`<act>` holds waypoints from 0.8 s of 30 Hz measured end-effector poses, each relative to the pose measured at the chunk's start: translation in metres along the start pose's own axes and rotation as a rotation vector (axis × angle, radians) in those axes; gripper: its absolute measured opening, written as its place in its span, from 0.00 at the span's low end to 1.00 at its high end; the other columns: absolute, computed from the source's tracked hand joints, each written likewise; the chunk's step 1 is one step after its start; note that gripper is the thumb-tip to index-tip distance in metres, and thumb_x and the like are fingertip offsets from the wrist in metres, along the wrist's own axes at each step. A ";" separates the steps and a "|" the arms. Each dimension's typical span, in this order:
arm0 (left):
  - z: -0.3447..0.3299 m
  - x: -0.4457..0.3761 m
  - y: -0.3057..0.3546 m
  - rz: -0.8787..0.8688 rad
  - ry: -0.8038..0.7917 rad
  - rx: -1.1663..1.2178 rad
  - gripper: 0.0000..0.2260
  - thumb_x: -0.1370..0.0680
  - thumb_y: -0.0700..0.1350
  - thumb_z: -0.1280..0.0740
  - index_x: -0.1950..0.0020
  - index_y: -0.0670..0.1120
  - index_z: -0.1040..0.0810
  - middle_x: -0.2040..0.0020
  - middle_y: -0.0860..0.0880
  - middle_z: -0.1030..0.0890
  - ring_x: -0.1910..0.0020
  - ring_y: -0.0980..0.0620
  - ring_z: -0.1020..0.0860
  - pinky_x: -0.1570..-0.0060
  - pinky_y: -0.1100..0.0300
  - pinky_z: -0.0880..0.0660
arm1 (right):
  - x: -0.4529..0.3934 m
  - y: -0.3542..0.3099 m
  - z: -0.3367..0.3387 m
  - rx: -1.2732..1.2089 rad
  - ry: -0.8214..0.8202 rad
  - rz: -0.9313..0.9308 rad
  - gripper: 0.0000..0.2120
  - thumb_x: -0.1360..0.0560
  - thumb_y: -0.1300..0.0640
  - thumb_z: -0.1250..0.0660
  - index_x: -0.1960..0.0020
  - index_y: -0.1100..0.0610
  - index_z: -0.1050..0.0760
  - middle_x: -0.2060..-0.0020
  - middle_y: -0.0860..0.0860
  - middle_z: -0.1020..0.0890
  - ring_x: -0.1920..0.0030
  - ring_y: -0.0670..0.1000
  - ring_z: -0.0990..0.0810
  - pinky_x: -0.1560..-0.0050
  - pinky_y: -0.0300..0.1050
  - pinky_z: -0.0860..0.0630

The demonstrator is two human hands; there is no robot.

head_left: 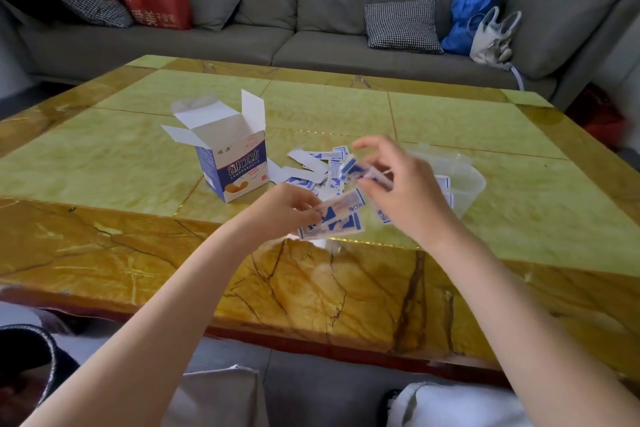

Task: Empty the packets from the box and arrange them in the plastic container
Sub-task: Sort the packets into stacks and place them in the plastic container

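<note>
A blue-and-white cardboard box (231, 163) stands on the table with its top flaps open. Right of it lies a loose heap of blue-and-white packets (317, 168). My left hand (289, 206) grips a fanned stack of packets (341, 218) just above the table. My right hand (398, 184) hovers over the heap and pinches a single packet (353, 166) between thumb and fingers. Behind my right hand sits the clear plastic container (464, 177), partly hidden, with a few packets showing at its near side.
The green and amber marble table (346, 288) reaches to my lap. A grey sofa (311, 10) runs along the far side with checked cushions, a red bag (159, 0) and a blue bag (465, 21).
</note>
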State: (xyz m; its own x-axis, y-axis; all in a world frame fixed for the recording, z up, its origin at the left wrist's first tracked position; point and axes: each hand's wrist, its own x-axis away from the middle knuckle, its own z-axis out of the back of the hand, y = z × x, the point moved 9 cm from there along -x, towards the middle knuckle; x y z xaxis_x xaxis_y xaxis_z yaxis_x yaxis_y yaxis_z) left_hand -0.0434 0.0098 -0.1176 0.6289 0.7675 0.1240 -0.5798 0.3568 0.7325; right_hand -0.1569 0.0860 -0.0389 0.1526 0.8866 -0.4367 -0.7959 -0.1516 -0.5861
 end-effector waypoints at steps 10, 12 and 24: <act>-0.015 -0.001 0.017 -0.159 -0.084 -0.240 0.04 0.27 0.45 0.30 0.61 0.47 0.21 0.67 0.51 0.24 0.68 0.55 0.30 0.66 0.63 0.35 | 0.016 0.017 -0.048 0.110 -0.461 -0.162 0.19 0.29 0.64 0.31 0.40 0.51 0.26 0.53 0.41 0.22 0.55 0.41 0.24 0.47 0.40 0.25; -0.011 0.000 0.019 -0.181 -0.067 -0.187 0.06 0.27 0.45 0.29 0.59 0.43 0.20 0.66 0.48 0.23 0.67 0.54 0.30 0.64 0.62 0.35 | 0.014 0.019 -0.048 0.147 -0.423 -0.157 0.13 0.29 0.64 0.31 0.46 0.55 0.23 0.52 0.49 0.19 0.54 0.48 0.21 0.51 0.42 0.25; 0.006 0.004 0.004 0.093 0.287 0.565 0.02 0.24 0.40 0.33 0.56 0.43 0.21 0.63 0.50 0.20 0.67 0.57 0.22 0.68 0.67 0.27 | 0.028 0.049 -0.063 -1.216 0.049 -0.849 0.07 0.27 0.71 0.36 0.52 0.63 0.24 0.61 0.56 0.18 0.63 0.51 0.18 0.58 0.46 0.20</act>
State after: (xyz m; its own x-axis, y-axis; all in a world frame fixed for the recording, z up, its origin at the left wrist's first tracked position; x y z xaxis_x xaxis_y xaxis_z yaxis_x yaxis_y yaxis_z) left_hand -0.0401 0.0109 -0.1103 0.3804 0.9216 0.0773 -0.2131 0.0060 0.9770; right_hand -0.1551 0.0762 -0.1227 0.3488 0.8836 0.3124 0.5012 0.1058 -0.8588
